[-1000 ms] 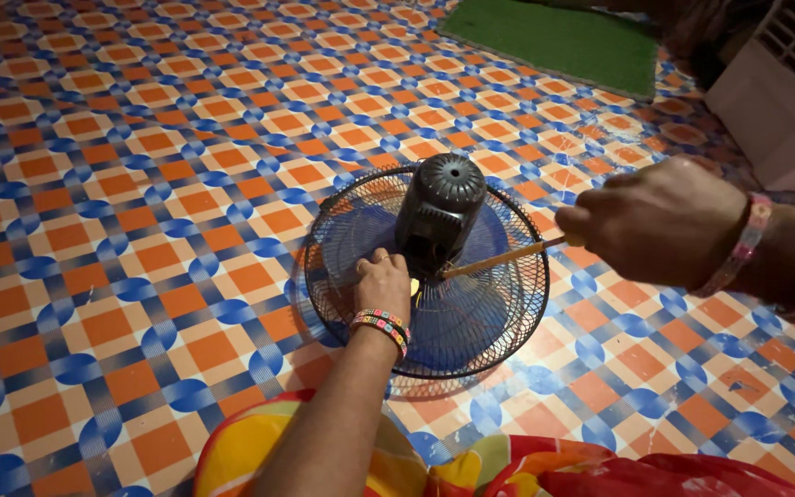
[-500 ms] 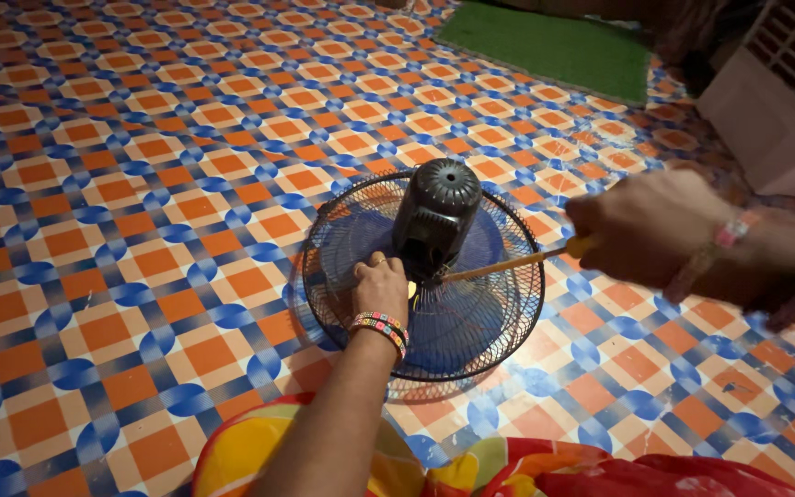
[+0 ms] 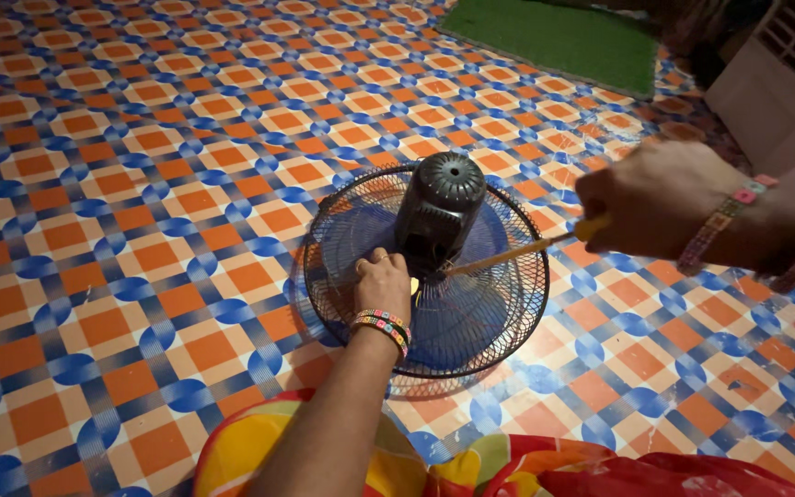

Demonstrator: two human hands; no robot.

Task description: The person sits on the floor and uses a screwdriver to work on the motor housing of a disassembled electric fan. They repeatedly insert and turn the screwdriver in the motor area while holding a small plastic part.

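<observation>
Right hand [image 3: 664, 210] drifted slightly right and toward the near side over the last second, sharp again after blurring half a second ago. Screwdriver [image 3: 517, 250] shaft lies a bit flatter, tip seemingly at the same spot under the motor housing [image 3: 439, 213]. Yellow handle end now shows below the fist.

Open patterned floor [image 3: 121, 184] is available left of and behind the fan grille [image 3: 494, 331]. Access from the right is blocked by the screwdriver [image 3: 517, 253]; the near side is obstructed by colourful fabric [image 3: 471, 465].
</observation>
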